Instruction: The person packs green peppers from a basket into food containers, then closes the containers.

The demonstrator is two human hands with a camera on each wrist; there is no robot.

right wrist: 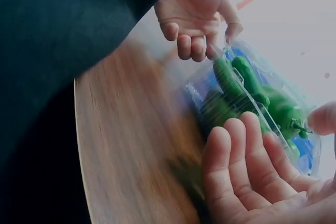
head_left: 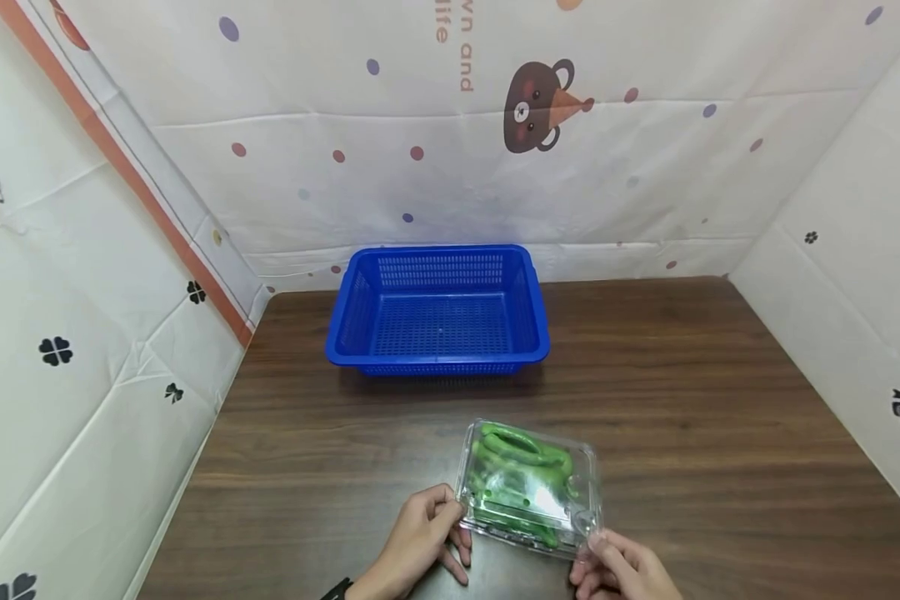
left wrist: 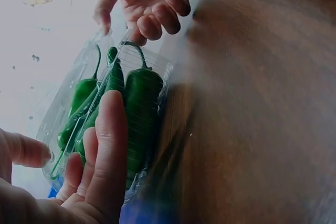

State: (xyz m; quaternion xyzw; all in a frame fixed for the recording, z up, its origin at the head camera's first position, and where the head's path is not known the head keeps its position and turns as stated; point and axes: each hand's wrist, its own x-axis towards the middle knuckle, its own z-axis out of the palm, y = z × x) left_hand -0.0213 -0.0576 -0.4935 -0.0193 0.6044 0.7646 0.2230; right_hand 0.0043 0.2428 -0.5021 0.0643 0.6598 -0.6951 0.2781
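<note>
A clear plastic clamshell box [head_left: 528, 487] of green peppers [left wrist: 136, 108] lies on the wooden table [head_left: 682, 400] near its front edge. My left hand [head_left: 453, 512] grips the box's near left corner, thumb on one face and fingers along the other. My right hand [head_left: 592, 546] pinches the near right corner, with its fingers under the edge and its thumb above. In the left wrist view my left hand [left wrist: 94, 171] fills the bottom left and my right hand [left wrist: 147, 3] shows at the top. In the right wrist view the box [right wrist: 252, 93] sits between my right hand [right wrist: 257, 177] and my left hand [right wrist: 199, 19].
A blue mesh basket [head_left: 435, 358] with nothing in it stands at the back of the table, left of centre, against the wall. Patterned white sheets enclose the table on the left, back and right. A dark sleeve [right wrist: 63, 35] fills the upper left of the right wrist view.
</note>
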